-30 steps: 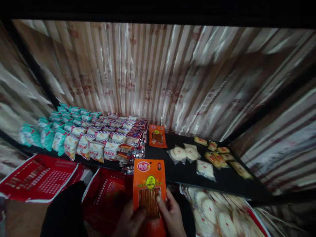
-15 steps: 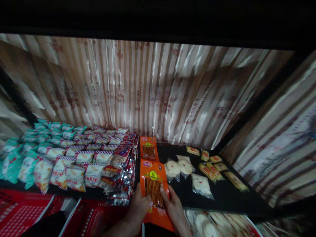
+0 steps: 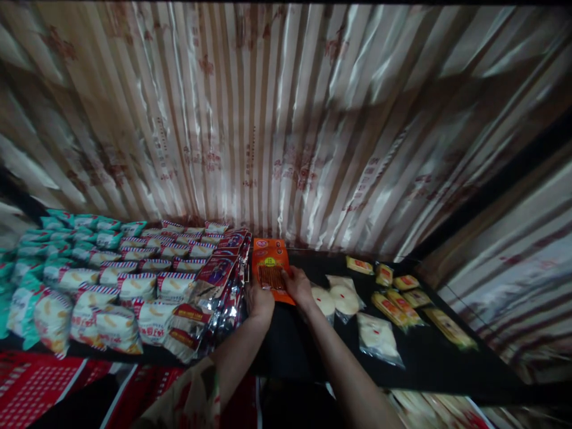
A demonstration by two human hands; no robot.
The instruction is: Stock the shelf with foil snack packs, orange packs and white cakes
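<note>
An orange snack packet (image 3: pixel 271 271), with brown sticks showing through its window, is at the back of the black shelf (image 3: pixel 290 345). My left hand (image 3: pixel 261 301) grips its lower left edge. On the opposite edge, the fingers of my right hand (image 3: pixel 297 285) are closed, thumb on the front. The other orange packet at that spot is hidden beneath or behind this one. Stacked dark red packets (image 3: pixel 218 271) lie close by my left hand. Just right of my right hand are clear bags of round white flat cakes (image 3: pixel 344 299).
Rows of white snack bags (image 3: pixel 136 286) and teal bags (image 3: pixel 27 298) fill the left side. A square white packet (image 3: pixel 378 338) and small yellow packets (image 3: pixel 395 307) lie to the right. Red crates (image 3: pixel 36 387) stand below the front edge. Striped sheeting (image 3: pixel 268 131) hangs behind.
Both hands have moved forward, carrying the orange packet from the shelf's front edge to the back, over the other orange packet. The view has tilted down and come closer.
</note>
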